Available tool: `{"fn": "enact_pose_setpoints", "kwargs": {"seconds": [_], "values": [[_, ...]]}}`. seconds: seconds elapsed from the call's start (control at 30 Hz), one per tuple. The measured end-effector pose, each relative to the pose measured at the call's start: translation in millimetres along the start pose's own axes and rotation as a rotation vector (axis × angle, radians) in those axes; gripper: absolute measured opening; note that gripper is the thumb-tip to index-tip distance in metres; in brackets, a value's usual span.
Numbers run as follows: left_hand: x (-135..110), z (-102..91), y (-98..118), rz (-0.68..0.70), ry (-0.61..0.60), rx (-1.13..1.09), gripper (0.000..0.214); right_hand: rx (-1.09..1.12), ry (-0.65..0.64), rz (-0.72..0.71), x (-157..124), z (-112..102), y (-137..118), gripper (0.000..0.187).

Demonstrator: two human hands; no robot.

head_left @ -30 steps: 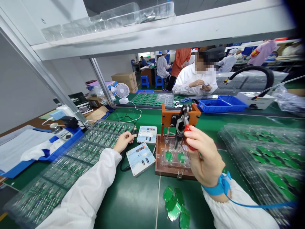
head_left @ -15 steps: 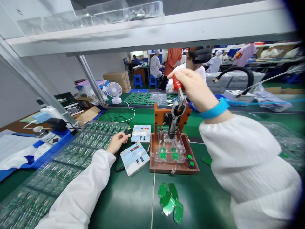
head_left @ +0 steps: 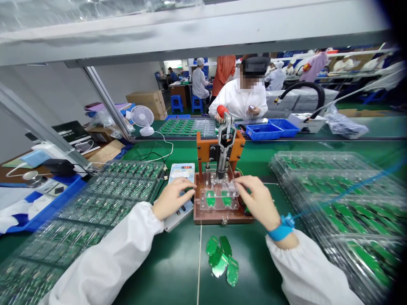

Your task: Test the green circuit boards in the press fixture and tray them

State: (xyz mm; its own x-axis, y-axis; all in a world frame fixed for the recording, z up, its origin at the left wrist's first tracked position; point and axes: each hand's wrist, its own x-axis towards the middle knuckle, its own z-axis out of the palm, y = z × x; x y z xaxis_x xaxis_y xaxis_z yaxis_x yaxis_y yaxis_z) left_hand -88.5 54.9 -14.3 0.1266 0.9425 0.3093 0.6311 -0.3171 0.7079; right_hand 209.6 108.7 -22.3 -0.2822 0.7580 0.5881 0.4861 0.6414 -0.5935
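Both hands rest open at the test fixture, left hand and right hand grasping nothing, fingertips touching the clear plate over two green boards

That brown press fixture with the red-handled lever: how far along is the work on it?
Looks done: the red-handled lever stands raised and small green circuit boards lie loose in front. In hand: both hands, left hand and right hand, flank the brown press fixture. Left: clear trays of green boards are full.
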Motion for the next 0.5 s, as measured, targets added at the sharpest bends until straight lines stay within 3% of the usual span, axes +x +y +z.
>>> {"fn": "enact_pose_setpoints", "kwargs": {"seconds": [0.1,0.27,0.5], "values": [[-3,24.0,21,0.099,-0.067,0.141,0.028,0.011,-0.131,-0.004,-16,15,-4,0.020],[-2,40.6,24,0.164,-0.051,0.209,0.026,0.108,-0.207,0.072,-15,16,-12,0.020],[-9,34.7,42,-0.101,-0.005,-0.114,0.013,0.452,-0.336,0.368,-22,2,-19,0.023]]}}
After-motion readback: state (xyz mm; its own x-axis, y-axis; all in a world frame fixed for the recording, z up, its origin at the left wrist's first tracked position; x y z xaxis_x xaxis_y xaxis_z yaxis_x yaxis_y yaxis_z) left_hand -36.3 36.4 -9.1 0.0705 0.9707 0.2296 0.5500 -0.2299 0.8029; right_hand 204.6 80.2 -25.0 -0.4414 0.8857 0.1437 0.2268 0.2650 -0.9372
